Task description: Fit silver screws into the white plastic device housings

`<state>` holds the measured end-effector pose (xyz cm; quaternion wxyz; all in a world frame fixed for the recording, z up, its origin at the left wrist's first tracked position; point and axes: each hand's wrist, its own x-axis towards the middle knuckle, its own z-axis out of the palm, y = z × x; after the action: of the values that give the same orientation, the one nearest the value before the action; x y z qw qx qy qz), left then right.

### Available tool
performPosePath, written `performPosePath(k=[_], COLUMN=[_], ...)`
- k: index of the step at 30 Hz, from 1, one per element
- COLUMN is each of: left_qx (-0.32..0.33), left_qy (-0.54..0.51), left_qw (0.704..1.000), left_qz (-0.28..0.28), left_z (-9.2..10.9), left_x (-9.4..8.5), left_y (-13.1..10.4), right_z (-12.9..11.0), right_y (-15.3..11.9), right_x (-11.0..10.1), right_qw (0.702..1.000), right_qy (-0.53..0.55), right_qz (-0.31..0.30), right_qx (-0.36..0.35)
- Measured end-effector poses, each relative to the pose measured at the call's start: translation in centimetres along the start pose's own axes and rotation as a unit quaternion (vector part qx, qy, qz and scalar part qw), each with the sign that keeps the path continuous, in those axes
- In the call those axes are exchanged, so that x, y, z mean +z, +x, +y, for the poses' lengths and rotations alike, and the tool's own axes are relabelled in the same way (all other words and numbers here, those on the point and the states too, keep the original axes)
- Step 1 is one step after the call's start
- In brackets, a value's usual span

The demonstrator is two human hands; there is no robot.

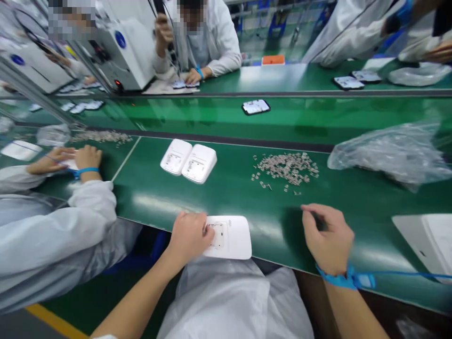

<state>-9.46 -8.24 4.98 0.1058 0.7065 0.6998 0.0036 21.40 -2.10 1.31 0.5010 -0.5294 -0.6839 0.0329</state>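
My left hand (190, 238) grips the left end of a white plastic device housing (235, 238) at the near edge of the green table. Its thumb lies over a square recess in the housing. To the right, my right hand (328, 238), with a blue wrist strap (341, 278), is above the table, thumb and forefinger pinched together. Whatever may be between those fingertips is too small to make out. Beyond the hands lies a loose pile of small metal pieces (287, 167). Two similar white housings (197, 163) rest side by side farther left.
A clear plastic bag (391, 153) lies at the right, above a white housing (439, 235) by the edge. A co-worker's hands (86, 160) work at the left. A phone-like unit (256, 107) rests on the green conveyor (300, 113). The strap's blue cord runs rightward.
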Motion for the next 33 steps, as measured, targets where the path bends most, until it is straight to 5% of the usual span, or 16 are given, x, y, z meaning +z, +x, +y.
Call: performPosePath(k=[3, 6, 9, 13, 17, 21, 27, 33], left_qx=[-0.067, -0.118, -0.110, -0.095, -0.196, -0.259, -0.257, -0.293], left_qy=[-0.029, -0.037, -0.061, -0.079, -0.050, -0.031, -0.028, -0.057], left_qw=[0.997, 0.991, 0.990, 0.987, 0.962, 0.943, 0.946, 0.935], left_qz=[0.010, 0.047, 0.063, 0.102, 0.185, 0.207, 0.198, 0.193], left_z=[-0.9, 0.0, 0.6, -1.3, -5.2, -7.4, -7.9, -10.2], left_x=[0.0, 0.3, 0.3, -0.7, -2.4, -2.8, -1.5, -1.8], left_y=[-0.5, 1.0, 3.4, 7.1, 10.2, 11.6, 11.6, 8.4], right_z=[-4.4, -10.0, -12.5, -10.8, -8.7, -7.2, -6.2, -6.7], right_y=[-1.4, -2.5, -2.4, -0.6, 1.7, 4.0, 6.8, 6.7], right_x=[1.1, 2.5, 5.2, 8.5, 10.1, 12.0, 14.0, 15.4], right_qw=[0.988, 0.914, 0.912, 0.917, 0.898, 0.881, 0.838, 0.802], right_qy=[0.067, 0.153, 0.061, -0.047, -0.057, -0.048, -0.015, 0.047], right_qz=[-0.085, -0.257, -0.287, -0.290, -0.319, -0.334, -0.407, -0.445], right_qx=[-0.110, -0.274, -0.287, -0.271, -0.298, -0.330, -0.362, -0.397])
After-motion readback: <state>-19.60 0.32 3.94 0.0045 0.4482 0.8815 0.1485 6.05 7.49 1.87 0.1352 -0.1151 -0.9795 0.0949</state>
